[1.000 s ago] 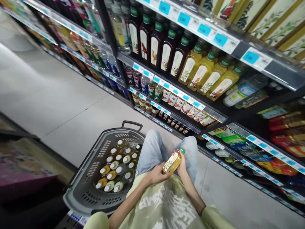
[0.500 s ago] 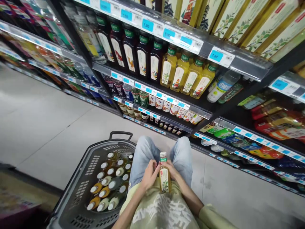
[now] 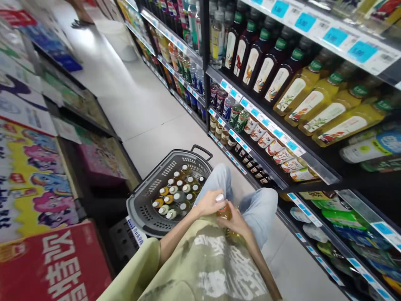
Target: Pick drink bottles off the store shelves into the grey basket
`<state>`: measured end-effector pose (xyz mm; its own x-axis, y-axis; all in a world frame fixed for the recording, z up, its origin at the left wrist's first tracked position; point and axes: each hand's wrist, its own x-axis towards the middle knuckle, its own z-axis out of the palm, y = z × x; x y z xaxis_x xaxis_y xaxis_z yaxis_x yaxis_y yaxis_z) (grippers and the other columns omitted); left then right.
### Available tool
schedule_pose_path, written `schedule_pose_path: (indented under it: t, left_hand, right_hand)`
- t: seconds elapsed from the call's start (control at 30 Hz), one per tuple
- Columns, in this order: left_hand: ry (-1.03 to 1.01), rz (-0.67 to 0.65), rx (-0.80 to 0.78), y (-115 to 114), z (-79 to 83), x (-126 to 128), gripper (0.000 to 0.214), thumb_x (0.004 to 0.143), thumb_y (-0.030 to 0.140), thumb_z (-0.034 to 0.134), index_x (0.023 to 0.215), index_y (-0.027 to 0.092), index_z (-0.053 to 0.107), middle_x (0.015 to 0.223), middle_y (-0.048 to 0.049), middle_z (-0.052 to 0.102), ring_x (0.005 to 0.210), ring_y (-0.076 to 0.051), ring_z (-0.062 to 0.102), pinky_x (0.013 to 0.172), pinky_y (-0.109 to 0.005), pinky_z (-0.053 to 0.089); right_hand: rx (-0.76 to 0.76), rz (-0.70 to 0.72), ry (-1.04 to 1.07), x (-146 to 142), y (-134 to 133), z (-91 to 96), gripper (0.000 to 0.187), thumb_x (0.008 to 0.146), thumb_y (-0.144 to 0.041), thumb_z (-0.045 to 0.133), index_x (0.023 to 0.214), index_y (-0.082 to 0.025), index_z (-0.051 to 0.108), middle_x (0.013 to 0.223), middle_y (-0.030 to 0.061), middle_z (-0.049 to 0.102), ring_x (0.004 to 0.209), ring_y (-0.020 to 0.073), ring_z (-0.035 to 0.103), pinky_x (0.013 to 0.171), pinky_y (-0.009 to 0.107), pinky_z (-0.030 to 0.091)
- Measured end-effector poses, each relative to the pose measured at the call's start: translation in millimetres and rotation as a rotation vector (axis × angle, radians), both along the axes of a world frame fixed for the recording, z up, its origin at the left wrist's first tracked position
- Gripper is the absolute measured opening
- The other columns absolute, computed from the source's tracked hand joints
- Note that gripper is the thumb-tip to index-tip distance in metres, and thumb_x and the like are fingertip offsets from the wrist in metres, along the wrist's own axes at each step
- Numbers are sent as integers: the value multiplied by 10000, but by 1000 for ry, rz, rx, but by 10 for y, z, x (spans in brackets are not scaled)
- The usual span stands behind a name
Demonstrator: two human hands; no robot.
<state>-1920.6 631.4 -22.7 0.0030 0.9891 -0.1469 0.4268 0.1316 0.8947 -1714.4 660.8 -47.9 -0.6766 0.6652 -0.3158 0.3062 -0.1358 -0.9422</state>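
I hold a small bottle of yellow drink upright in front of my lap with both hands. My left hand wraps round its upper part near the cap. My right hand grips its lower body. Just left of my knees stands a grey plastic basket with a black handle, filled with several capped bottles.
Shelves on the right carry dark-drink bottles, yellow-drink bottles, small cups and blue price tags. On the left a lower display holds colourful boxes. The pale tiled aisle floor runs ahead between them.
The view has swung left and tilted, now showing the aisle and left display. My left hand moved up to the bottle's cap; both hands still hold it at my lap.
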Motion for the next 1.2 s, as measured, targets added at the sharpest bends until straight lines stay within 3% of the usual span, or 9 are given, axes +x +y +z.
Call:
schedule_pose_path:
  t: [0.07,0.13,0.27,0.4,0.5,0.73,0.87,1.03,1.2]
  left_hand:
    - [34,104,-25,-65,59,-80,248,899,445,616,811,222,549,628,52,559,596,-125,462,613,-275,354]
    - [55,260,-46,-99,119,-218,266,887,474,613,817,224,556,622,49,563,601,-131,481,614,-268,374]
    - [104,583,-21,-63,206,-624,303,875,523,620,863,222,592,664,37,608,644,-150,545,636,-259,423]
    - [247,790,-18,96,109,-1057,351,933,560,592,984,215,623,740,10,675,711,-176,625,705,-270,466]
    - [403,791,-68,254,-163,-1343,358,976,547,572,1079,206,617,863,-38,727,842,-226,681,810,-304,500]
    - [554,639,-321,543,-1067,-1892,360,1042,414,517,1278,147,565,1313,-211,684,1204,-336,663,1024,-389,488]
    - [536,603,-450,618,-1507,-2016,379,1057,395,495,1316,121,537,1349,-233,660,1195,-341,657,1004,-391,483]
    - [518,516,-554,731,-1895,-2070,403,1033,325,513,1368,102,527,1365,-244,650,1180,-312,650,971,-351,479]
    - [466,453,-700,921,-2186,-2085,255,966,218,583,1176,110,679,1073,-194,729,1053,-305,686,907,-349,482]
  right_hand:
    - [30,-71,-30,169,-13,-36,635,755,-374,936,1349,-321,716,1240,54,805,1130,331,741,1041,469,585]
    - [123,-214,-107,458,24,-120,519,785,-423,902,1274,-309,769,1254,57,799,1174,325,727,1108,486,551]
    - [451,-500,-277,1166,145,-386,377,875,-517,758,1122,-236,807,1188,124,800,1163,335,719,1132,548,526]
    - [718,-662,-229,1534,163,-633,314,996,-440,615,1016,-178,785,1144,172,804,1130,318,745,1090,552,547]
    - [807,-686,-170,1533,144,-733,262,1022,-359,587,968,-177,768,1101,165,810,1122,306,754,1063,530,558]
    - [779,-669,-179,1478,163,-736,240,1012,-354,611,928,-190,764,1081,164,817,1105,319,761,1041,528,565]
    - [768,-668,-222,1506,138,-679,223,1012,-371,614,941,-226,767,1081,153,818,1095,344,769,1021,570,581]
    - [716,-681,-324,1512,124,-553,177,998,-441,621,926,-359,760,1062,94,819,1093,411,771,1003,698,581]
    - [714,-668,-387,1505,146,-456,153,965,-478,633,895,-407,750,1005,79,819,1039,453,780,949,777,581]
